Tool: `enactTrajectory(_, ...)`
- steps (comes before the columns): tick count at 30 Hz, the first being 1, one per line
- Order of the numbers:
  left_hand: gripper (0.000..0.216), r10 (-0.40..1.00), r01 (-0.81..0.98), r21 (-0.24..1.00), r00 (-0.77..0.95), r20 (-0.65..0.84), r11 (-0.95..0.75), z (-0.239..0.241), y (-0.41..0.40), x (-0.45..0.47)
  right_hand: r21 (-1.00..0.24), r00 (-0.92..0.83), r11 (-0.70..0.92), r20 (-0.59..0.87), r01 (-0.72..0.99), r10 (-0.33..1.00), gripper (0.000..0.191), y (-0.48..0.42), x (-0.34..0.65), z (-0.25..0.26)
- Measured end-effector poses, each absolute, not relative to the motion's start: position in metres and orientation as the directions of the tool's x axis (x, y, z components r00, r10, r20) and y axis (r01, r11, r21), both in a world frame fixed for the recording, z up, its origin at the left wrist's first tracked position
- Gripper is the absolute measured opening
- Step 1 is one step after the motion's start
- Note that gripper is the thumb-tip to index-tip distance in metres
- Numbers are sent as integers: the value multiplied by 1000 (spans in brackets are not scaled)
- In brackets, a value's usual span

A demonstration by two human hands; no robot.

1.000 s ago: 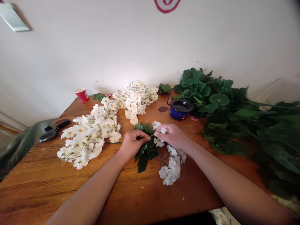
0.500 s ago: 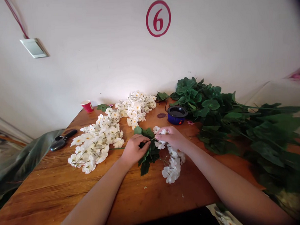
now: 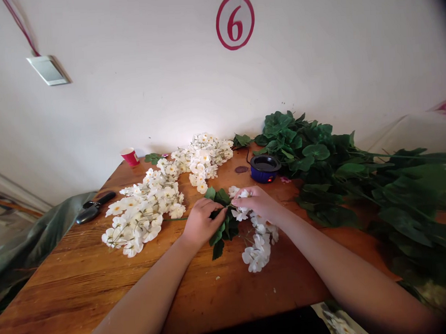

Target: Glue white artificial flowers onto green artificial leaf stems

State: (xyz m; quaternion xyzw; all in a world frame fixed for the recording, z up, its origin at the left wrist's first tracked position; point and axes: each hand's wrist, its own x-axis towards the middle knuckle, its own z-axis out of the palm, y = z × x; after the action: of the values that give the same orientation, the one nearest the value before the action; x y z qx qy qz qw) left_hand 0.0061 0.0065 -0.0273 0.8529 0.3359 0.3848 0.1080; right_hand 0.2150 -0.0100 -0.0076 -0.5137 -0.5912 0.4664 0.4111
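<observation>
My left hand (image 3: 203,220) is closed on a green leaf stem (image 3: 219,231), whose leaves spread above and below the fingers. Close by on the right, my right hand (image 3: 254,203) pinches a white flower spray (image 3: 257,254) at its stem end. The spray's blossoms hang down toward the table's front edge. Both sets of fingertips nearly meet where leaves and flower stem come together; the exact joint is hidden by the fingers. Just beyond my right hand stands a small blue pot (image 3: 264,170) with a black top and a lit red switch.
White flower sprays (image 3: 143,210) lie piled left of my hands and farther back. A large heap of green leaves (image 3: 318,158) covers the table's right side. A red paper cup (image 3: 129,157) and a black-handled tool (image 3: 93,208) sit along the left edge of the wooden table (image 3: 83,271).
The view has tilted down slightly. My hands keep the same holds, close together, with hardly any shift of the leaves and flowers.
</observation>
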Motion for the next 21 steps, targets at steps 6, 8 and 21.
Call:
enactTrajectory(6,16,621,457,429,474,624,-779,-30,8,7,-971,-128,29,-1,238,992,33,-8,217,-9)
enactTrajectory(8,16,611,443,428,470,637,-788,-31,9,7,-971,-123,27,-3,238,992,33,-7,217,-9)
enactTrajectory(21,15,637,418,481,485,599,-771,-33,10,6,-971,-119,32,3,239,993,33,-6,217,-12)
